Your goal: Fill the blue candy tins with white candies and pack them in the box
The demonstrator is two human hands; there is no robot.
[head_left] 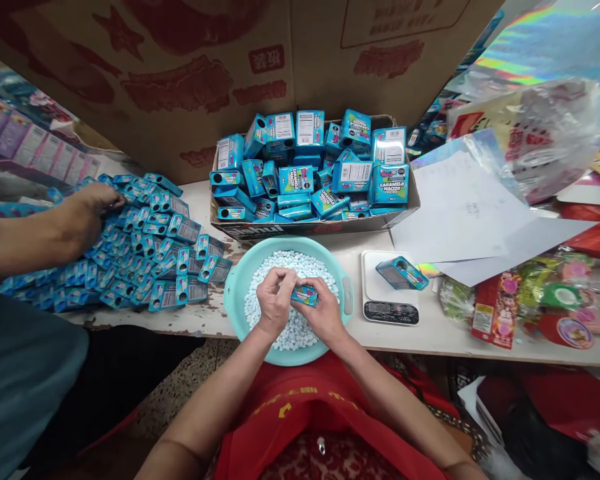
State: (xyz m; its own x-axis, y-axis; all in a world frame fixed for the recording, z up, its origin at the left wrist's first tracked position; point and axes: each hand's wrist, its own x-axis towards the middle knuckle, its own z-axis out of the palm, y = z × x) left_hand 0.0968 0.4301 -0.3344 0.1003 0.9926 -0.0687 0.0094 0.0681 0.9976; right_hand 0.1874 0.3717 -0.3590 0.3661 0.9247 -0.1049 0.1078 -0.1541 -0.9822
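Note:
Over a turquoise basin (236,267) full of small pale candies (293,339), my two hands meet around a small blue candy box (305,295). My right hand (324,310) grips the box from the right and below. The fingers of my left hand (276,299) are pinched together at the box's left end; whether a candy is between them is too small to tell. Another blue box (403,273) lies on a white kitchen scale (377,293) to the right of the basin. Behind the basin, a cardboard carton (300,229) holds many similar blue boxes (296,180).
At left, another person's hand (87,213) rests on a big pile of blue boxes (145,260). A tall cardboard box (260,60) stands behind the carton. White paper sheets (460,207), a plastic bag (550,133) and colourful candy packets (500,307) lie at right.

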